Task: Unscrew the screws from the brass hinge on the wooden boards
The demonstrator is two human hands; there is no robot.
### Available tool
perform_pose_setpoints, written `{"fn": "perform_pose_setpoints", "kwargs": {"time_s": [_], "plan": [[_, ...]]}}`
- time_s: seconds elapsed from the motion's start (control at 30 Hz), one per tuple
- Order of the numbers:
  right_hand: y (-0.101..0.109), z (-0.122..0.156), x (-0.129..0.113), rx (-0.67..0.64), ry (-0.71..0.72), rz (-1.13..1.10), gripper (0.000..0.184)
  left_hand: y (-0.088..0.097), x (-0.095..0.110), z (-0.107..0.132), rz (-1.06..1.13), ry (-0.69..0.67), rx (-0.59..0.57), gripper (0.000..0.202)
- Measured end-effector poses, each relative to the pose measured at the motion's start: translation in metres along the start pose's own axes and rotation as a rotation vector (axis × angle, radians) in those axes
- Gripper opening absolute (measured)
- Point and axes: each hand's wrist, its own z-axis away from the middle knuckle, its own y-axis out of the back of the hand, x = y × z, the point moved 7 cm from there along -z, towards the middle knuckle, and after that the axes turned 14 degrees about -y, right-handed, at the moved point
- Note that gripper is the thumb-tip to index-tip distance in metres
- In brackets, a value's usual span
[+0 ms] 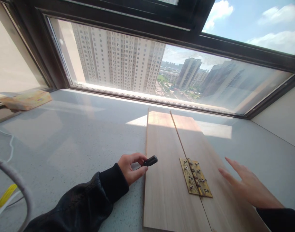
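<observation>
My left hand (133, 167) pinches a small screwdriver with a black handle (151, 160) between thumb and fingers, at the left edge of a wooden board (164, 180). Most of the screwdriver's shaft is hidden by the hand. A second wooden board (189, 127) lies alongside, with a narrow gap between the two. Across that seam sits a brass hinge (196, 178), one leaf on each board, with several screws standing up in its holes. Over the outer edge of the right board, my right hand (246, 182) is empty, its fingers apart and slightly blurred, not touching the hinge.
The boards lie on a speckled pale sill (101, 135) below a dark-framed window (161, 100). At the far left is a wood-coloured block (29, 99). A grey curved tube (22, 183), white cable and yellow item (6, 196) are at the lower left.
</observation>
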Motion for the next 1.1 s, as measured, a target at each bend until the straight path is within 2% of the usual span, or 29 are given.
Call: {"fn": "perform_pose_setpoints", "kwargs": {"time_s": [0.07, 0.13, 0.27, 0.43, 0.53, 0.63, 0.73, 0.8, 0.87, 0.93, 0.97, 1.03, 1.1], "plan": [[-0.025, -0.013, 0.015, -0.111, -0.003, 0.010, 0.065, 0.000, -0.001, 0.000, -0.007, 0.003, 0.004, 0.024], [-0.043, -0.013, 0.018, -0.158, -0.010, 0.017, 0.072, 0.001, -0.001, 0.000, -0.008, 0.016, 0.021, 0.024], [-0.054, -0.006, 0.001, -0.184, 0.007, 0.028, 0.076, 0.009, -0.006, 0.003, -0.009, 0.101, 0.109, 0.023], [-0.058, -0.008, -0.046, -0.172, 0.079, 0.002, 0.074, 0.035, -0.017, 0.015, -0.052, 0.227, 0.270, 0.024], [-0.067, -0.002, -0.084, -0.166, 0.109, -0.025, 0.074, 0.061, -0.024, 0.027, -0.098, 0.248, 0.346, 0.026], [-0.072, 0.008, -0.118, -0.158, 0.114, -0.055, 0.077, 0.088, -0.028, 0.040, -0.156, 0.284, 0.376, 0.032], [-0.062, 0.012, -0.140, -0.157, 0.133, -0.095, 0.073, 0.105, -0.019, 0.042, -0.289, 0.275, 0.324, 0.029], [-0.042, 0.010, -0.154, -0.168, 0.158, -0.131, 0.070, 0.108, -0.003, 0.034, -0.440, 0.225, 0.299, 0.025], [-0.016, 0.009, -0.175, -0.196, 0.213, -0.200, 0.067, 0.100, 0.016, 0.018, -0.489, 0.128, 0.292, 0.024], [0.010, 0.013, -0.206, -0.278, 0.310, -0.295, 0.058, 0.079, 0.030, -0.005, -0.415, 0.015, 0.233, 0.023], [0.018, 0.018, -0.224, -0.367, 0.374, -0.370, 0.054, 0.066, 0.034, -0.017, -0.354, -0.027, 0.193, 0.023], [0.026, 0.032, -0.261, -0.695, 0.499, -0.654, 0.057, 0.041, 0.039, -0.037, -0.220, -0.102, 0.102, 0.025], [0.032, 0.032, -0.279, -0.684, 0.522, -0.721, 0.044, 0.027, 0.037, -0.049, -0.125, -0.123, 0.100, 0.026]]}}
